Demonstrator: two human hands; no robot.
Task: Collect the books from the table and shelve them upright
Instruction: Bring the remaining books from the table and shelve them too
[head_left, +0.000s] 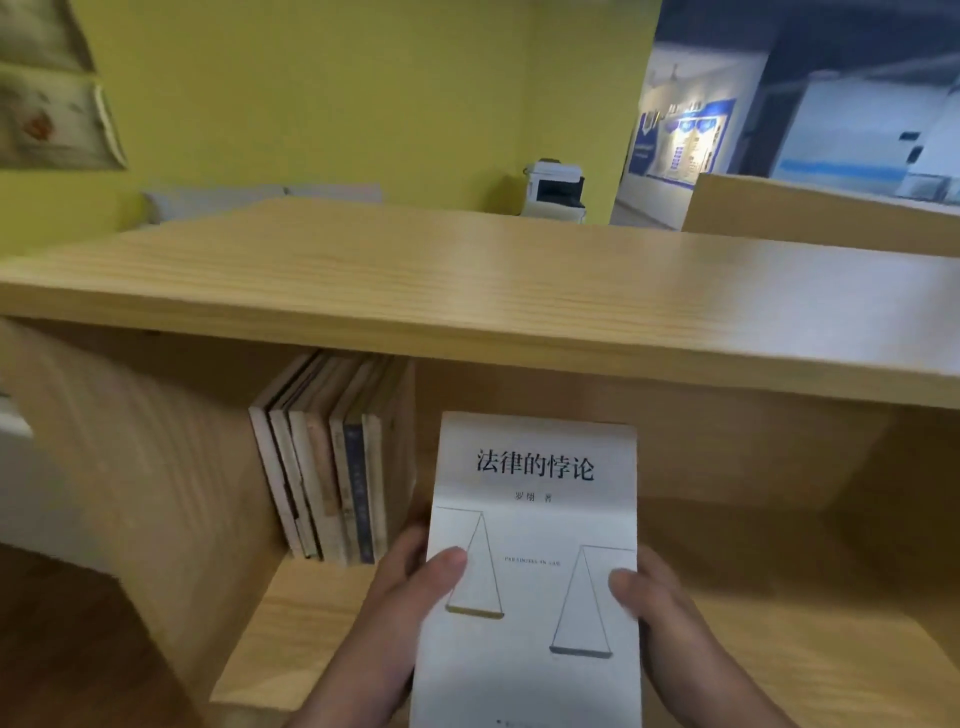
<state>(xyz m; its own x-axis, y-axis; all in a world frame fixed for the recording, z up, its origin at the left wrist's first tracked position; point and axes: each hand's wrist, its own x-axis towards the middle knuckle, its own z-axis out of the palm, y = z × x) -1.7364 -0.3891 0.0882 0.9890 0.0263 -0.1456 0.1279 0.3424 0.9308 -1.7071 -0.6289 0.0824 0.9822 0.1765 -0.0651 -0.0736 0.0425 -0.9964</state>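
shelved books (332, 467): a row standing spines-out at the left of the wooden shelf (291, 623) compartment
left hand (402, 592): wrapped round the left edge of the white book (535, 478), thumb flat on the cover
white book: cover facing up, held in front of the compartment, just right of that row
right hand (662, 608): gripping the right edge, thumb on the cover too

Yellow wall (311, 104) behind; a white printer (556, 189) in the corner (blurred), dark wooden floor (62, 634).
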